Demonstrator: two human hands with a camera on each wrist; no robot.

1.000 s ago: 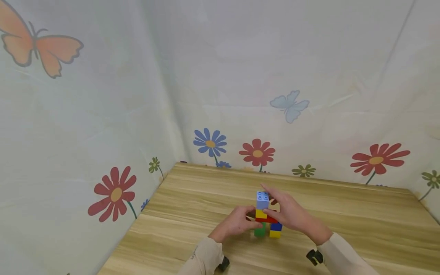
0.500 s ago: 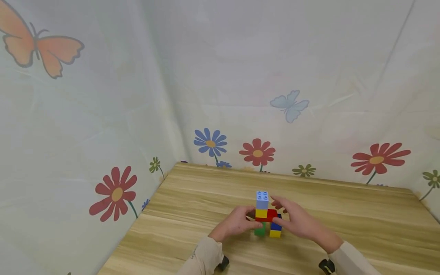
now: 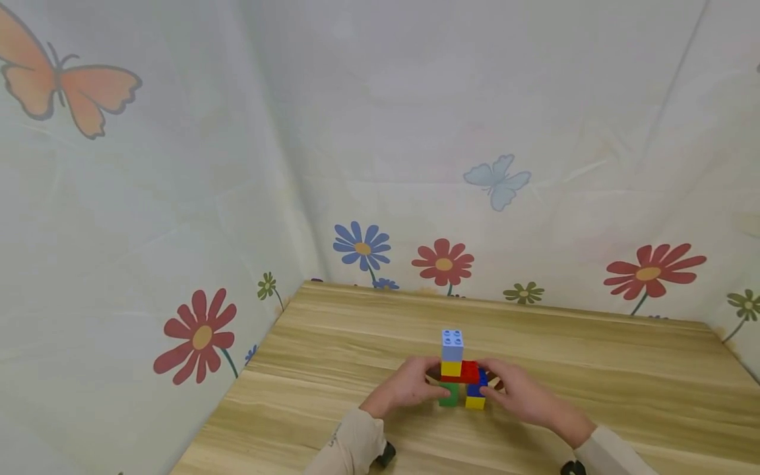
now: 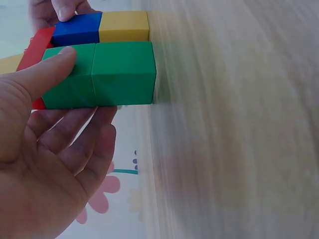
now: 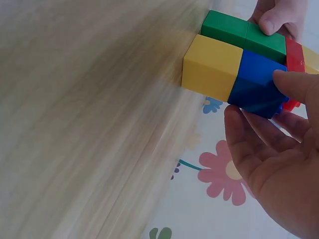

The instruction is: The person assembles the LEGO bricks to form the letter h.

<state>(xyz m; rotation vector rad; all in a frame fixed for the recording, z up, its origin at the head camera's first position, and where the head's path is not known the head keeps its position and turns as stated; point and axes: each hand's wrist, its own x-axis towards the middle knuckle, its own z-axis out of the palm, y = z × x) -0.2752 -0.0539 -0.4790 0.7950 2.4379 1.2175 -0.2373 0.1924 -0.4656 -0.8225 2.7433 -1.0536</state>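
A small building-block structure stands on the table: two green blocks [image 4: 124,72] form the left pillar, a blue block [image 5: 258,82] on a yellow block [image 5: 210,67] the right one. Across both lies a red block [image 3: 469,371], bearing another yellow block [image 3: 451,368] and a light blue block [image 3: 452,346] at its left end. My left hand [image 3: 412,382] pinches the upper green block, thumb on the near face and fingers behind. With thumb and fingers on opposite faces, my right hand [image 3: 522,394] pinches the blue block. Its fingertips are partly hidden in the head view.
The wood-grain table [image 3: 332,330] runs back to a pale fabric wall [image 3: 392,132] printed with flowers and butterflies. Another fabric wall [image 3: 119,231] rises along its left edge. Dark wrist devices sit by both sleeves.
My right hand has come off the light blue block, moved right and down, and taken hold of the blue block. The left hand has stayed at the green pillar.
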